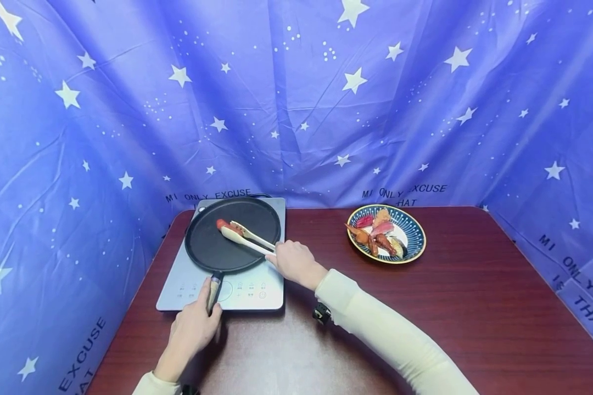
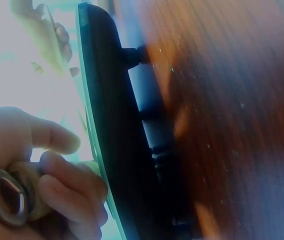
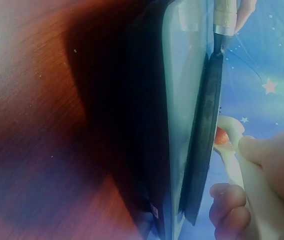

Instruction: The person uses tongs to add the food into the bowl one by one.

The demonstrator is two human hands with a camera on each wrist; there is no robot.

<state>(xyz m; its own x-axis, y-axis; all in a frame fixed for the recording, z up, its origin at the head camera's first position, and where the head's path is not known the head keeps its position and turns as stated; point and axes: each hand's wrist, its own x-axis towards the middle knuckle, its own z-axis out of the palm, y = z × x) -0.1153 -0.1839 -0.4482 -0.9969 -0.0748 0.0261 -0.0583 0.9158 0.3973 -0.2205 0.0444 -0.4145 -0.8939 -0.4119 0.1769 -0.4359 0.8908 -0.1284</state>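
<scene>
My left hand [image 1: 192,328] grips the wooden handle [image 1: 213,293] of a flat black frying pan [image 1: 207,241]; in the left wrist view the fingers curl round the handle near its metal end ring [image 2: 4,197]. My right hand [image 1: 296,263] holds pale cream tongs [image 1: 252,244], reaching over the pan from the right. Between the tong tips lies a reddish sausage-like piece of food [image 1: 222,224], over the pan's middle. In the right wrist view its red end [image 3: 222,136] shows between the tips, just past the pan's edge.
The pan sits on a silver induction cooker [image 1: 272,291] at the table's left. A blue-patterned plate [image 1: 417,236] with several food pieces, including a shrimp [image 1: 358,235], stands at the right on the red-brown table [image 1: 454,296]. A starry blue curtain [image 1: 296,109] surrounds the table.
</scene>
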